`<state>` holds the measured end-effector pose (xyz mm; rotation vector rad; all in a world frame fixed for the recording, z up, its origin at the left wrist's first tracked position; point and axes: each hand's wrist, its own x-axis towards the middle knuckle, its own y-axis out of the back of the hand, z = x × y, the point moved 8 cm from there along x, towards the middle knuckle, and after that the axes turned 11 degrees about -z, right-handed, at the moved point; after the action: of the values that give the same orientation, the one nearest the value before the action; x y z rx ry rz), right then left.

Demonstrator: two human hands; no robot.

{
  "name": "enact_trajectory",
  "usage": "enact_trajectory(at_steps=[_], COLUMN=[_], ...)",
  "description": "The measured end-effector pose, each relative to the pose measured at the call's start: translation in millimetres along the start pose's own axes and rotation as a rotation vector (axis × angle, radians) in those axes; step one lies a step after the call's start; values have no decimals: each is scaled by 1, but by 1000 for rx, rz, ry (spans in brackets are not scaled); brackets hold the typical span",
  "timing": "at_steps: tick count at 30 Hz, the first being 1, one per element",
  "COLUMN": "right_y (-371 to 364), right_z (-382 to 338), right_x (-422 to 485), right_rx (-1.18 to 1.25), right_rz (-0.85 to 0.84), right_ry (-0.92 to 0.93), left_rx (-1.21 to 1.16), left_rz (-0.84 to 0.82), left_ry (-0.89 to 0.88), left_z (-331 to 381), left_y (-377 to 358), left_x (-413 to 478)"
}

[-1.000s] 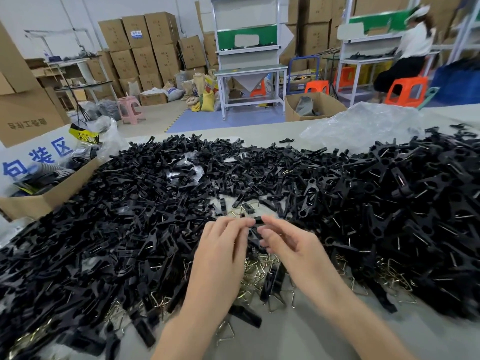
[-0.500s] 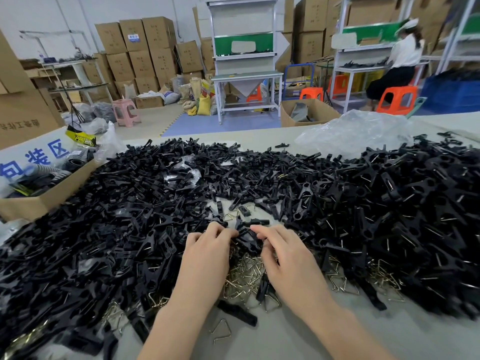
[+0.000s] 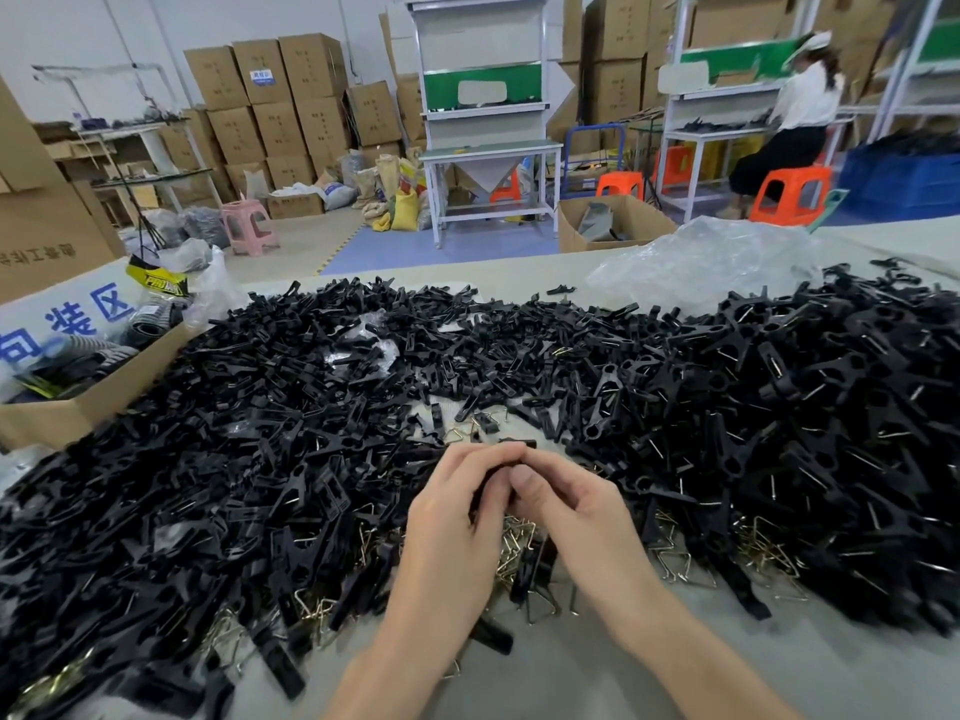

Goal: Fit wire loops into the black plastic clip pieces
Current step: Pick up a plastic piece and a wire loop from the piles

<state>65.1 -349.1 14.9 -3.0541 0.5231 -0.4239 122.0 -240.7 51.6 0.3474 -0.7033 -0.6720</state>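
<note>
Clip piece is at frame centre, pinched between both hands. Fingers hide most of it and only a dark sliver shows. Left hand and right hand are curled, fingertips meeting on it. Can't tell whether a loop is already seated.

Judgement: the part is light, rigid, smooth moulded plastic. Grip the flat sides and keep the slot end free. The loops look thin and springy, likely to snag each other when pulled from the pile.

Loose wire loops lie on the surface just below the hands, with a second loop patch at lower right. Bare clip heap fills the left, wired clip heap the right. Plastic bag sits upper right, cardboard box at the left edge. Nothing seems to block the hands; the clutter just crowds close.
</note>
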Motion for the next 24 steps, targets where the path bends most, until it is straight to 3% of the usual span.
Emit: enact_trajectory(at_steps=[8,15,24], right_y=[3,12,10], right_z=[11,14,24], right_x=[6,8,14], right_rx=[216,384,375], right_rz=[82,120,49], right_ry=[-94,-93,-112], left_rx=[-19,-414,-837], left_rz=[109,276,186], left_ry=[37,277,411], left_z=[-3,-32,-52], left_y=[9,26,6], left_x=[-1,-5,-1])
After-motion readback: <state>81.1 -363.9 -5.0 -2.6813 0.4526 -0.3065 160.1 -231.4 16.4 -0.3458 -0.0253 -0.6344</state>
